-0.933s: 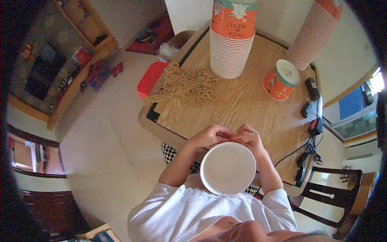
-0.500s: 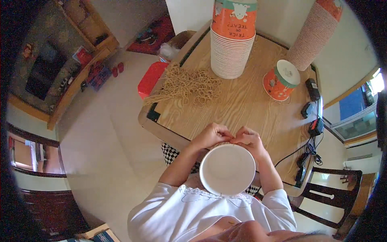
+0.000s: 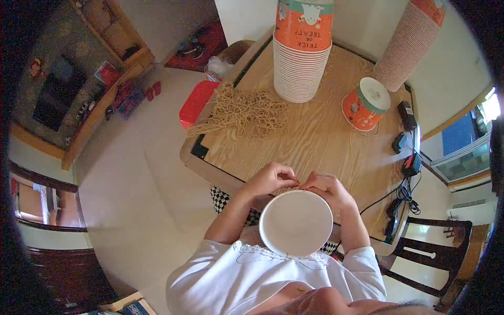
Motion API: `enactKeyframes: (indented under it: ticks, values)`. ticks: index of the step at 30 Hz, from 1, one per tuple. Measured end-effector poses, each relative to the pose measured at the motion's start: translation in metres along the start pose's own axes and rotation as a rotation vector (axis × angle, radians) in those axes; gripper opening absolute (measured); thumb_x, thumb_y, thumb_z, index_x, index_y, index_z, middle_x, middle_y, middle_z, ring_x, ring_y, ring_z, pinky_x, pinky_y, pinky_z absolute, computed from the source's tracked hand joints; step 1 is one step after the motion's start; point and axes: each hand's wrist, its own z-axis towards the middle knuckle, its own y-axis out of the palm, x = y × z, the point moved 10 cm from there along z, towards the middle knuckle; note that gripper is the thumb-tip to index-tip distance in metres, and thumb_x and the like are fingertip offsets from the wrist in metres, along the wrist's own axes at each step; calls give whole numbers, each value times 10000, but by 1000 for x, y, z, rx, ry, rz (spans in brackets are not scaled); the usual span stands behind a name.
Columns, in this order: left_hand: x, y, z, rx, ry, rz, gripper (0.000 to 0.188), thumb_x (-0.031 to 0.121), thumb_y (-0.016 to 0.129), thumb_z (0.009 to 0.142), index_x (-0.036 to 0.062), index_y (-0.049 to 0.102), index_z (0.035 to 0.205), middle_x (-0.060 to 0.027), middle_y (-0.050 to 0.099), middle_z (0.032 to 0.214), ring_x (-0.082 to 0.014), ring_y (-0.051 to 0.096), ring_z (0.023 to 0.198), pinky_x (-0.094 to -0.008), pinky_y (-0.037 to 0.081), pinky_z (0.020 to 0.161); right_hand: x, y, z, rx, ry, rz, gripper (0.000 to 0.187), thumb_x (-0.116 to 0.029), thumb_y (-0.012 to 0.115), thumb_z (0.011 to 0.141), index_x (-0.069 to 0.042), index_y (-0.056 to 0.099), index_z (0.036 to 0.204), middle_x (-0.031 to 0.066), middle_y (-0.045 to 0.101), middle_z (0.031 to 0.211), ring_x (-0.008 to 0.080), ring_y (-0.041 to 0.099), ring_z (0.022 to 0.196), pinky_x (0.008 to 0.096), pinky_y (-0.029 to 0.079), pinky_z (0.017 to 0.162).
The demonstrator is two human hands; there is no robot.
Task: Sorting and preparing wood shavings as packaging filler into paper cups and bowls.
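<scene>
A white paper bucket (image 3: 295,223) rests against my front with its open mouth facing up, showing a plain white inside. My left hand (image 3: 274,181) is closed in a pinch at the bucket's far rim. Close beside it, my right hand (image 3: 329,190) pinches at the same stretch of rim, its fingertips almost meeting the left ones. A thin tan strip, perhaps twine, shows just outside the rim under the left fingers. What lies between the fingertips is too small to make out. Beyond my hands, a tangled heap of tan twine (image 3: 247,113) lies on the wooden table (image 3: 315,147).
A tall stack of paper buckets (image 3: 298,73) stands at the table's back. Another stack (image 3: 409,47) leans at the far right, near an upside-down orange bucket (image 3: 366,105). Black adapters (image 3: 407,115) and cables line the right edge. A red container (image 3: 197,105) sits beyond the left edge.
My right hand has shifted slightly down and turned, its fingers lower over the rim. The left hand has moved slightly left. The bucket has barely moved.
</scene>
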Motion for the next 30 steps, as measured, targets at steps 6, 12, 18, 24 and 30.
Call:
enactKeyframes:
  ticks: [6, 12, 18, 24, 30]
  values:
    - [1, -4, -2, 10, -9, -5, 65, 60, 636, 801, 3, 641, 833, -24, 633, 727, -82, 584, 699, -239, 479, 662, 0, 6, -1, -120, 82, 150, 276, -251, 642, 810, 10, 637, 898, 121, 623, 847, 254, 590, 825, 348, 451, 726]
    - [21, -42, -20, 115, 24, -663, 178, 68, 596, 833, 22, 609, 1005, 5, 572, 706, -58, 522, 602, -188, 412, 542, 8, -5, -1, -57, 365, -31, 192, -81, 604, 800, -2, 617, 974, 41, 567, 778, 118, 535, 711, 261, 433, 678]
    - [88, -71, -45, 336, 282, -510, 258, 56, 573, 847, 34, 560, 1104, -10, 561, 719, -83, 543, 676, -214, 425, 601, 15, -50, 20, 305, 235, -280, 364, -9, 629, 747, -54, 555, 1100, 31, 555, 797, 135, 544, 770, 278, 447, 718]
    - [124, -6, -45, 230, 324, 191, 123, 76, 601, 828, 57, 605, 950, -59, 601, 848, -137, 597, 818, -276, 473, 713, -60, -6, 48, 165, -259, -467, 512, -63, 686, 703, -105, 515, 1183, 123, 549, 1119, 308, 517, 1067, 384, 430, 910]
    - [111, 3, -57, 202, 334, 348, 133, 85, 626, 805, 57, 608, 933, -87, 608, 818, -209, 619, 763, -311, 493, 671, -50, -34, 27, 388, -88, -247, 175, -9, 622, 774, -50, 644, 942, 73, 634, 764, 160, 594, 655, 265, 473, 569]
